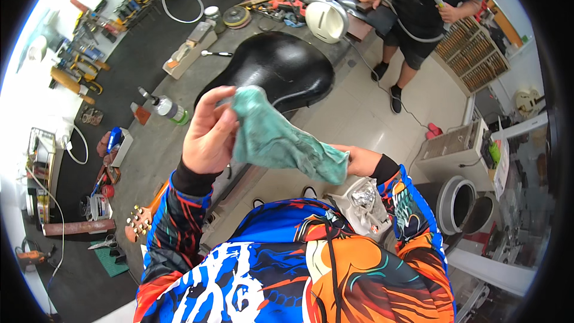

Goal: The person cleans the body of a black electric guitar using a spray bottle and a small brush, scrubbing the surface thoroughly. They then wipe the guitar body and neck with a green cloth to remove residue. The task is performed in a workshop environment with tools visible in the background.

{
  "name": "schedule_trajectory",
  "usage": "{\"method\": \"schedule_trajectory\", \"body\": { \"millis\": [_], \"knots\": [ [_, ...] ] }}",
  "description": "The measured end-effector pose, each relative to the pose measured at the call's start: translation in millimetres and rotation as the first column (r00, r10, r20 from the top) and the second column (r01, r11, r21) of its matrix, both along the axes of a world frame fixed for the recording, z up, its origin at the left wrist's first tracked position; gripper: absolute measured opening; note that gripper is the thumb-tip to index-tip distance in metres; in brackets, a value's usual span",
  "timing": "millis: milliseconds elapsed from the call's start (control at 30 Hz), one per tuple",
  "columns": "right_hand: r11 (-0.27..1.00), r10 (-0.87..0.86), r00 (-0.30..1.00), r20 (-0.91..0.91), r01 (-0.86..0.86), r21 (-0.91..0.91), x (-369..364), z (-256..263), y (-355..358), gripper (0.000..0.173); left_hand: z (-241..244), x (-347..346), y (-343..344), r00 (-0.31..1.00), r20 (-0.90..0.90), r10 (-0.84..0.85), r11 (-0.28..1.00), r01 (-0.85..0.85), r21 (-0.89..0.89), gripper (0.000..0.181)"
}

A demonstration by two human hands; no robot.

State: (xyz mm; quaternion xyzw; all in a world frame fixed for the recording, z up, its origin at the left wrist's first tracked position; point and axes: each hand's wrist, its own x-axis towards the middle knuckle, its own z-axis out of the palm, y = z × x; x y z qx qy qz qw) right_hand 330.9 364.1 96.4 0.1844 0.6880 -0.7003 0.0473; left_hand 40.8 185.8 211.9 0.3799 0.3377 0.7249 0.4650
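Observation:
A stained green cloth [287,143] hangs stretched between my two hands. My left hand [210,134] pinches its upper left corner between thumb and fingers. At the cloth's lower right end is my right hand [362,160], its fingertips partly hidden behind the fabric. Beyond the cloth, a glossy black guitar-shaped case [282,63] lies on the grey workbench, its near end hidden by my left hand and the cloth. A pump bottle [170,108] with a green base stands left of the case.
Another person [421,4] stands at the bench's far right, near a white lamp [326,19]. A guitar headstock [138,222] shows beside my left sleeve. Hand tools crowd the left wall side. A wooden holder [190,49] and a sanding pad [236,16] lie on the bench. A cable crosses the floor.

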Motion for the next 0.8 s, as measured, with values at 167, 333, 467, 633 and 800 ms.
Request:
{"method": "schedule_trajectory", "body": {
  "millis": [167,333,467,633,800],
  "knots": [
    [0.886,0.047,0.900,-0.434,-0.238,-0.397,-50,-19,-17,0.061,31,-23,-1,0.998,-0.063,0.007,0.993,-0.014,-0.113,0.035],
    [0.961,-0.185,0.918,-0.350,0.093,-0.262,-109,-12,-81,0.051,25,-51,-27,0.994,-0.095,0.050,0.988,-0.063,-0.138,0.034],
    [0.965,-0.192,0.945,-0.264,0.231,0.123,-108,20,-66,0.033,22,-79,-52,0.968,-0.188,0.168,0.972,-0.194,-0.131,0.034],
    [0.979,-0.180,0.952,-0.247,0.199,0.054,-65,82,-26,0.036,0,-108,-68,0.956,-0.205,0.208,0.971,-0.228,-0.075,0.034],
    [0.930,-0.365,0.926,-0.093,0.359,-0.080,-56,118,-19,0.031,-23,-87,-57,0.957,-0.177,0.232,0.954,-0.259,-0.149,0.039]
  ]
}}
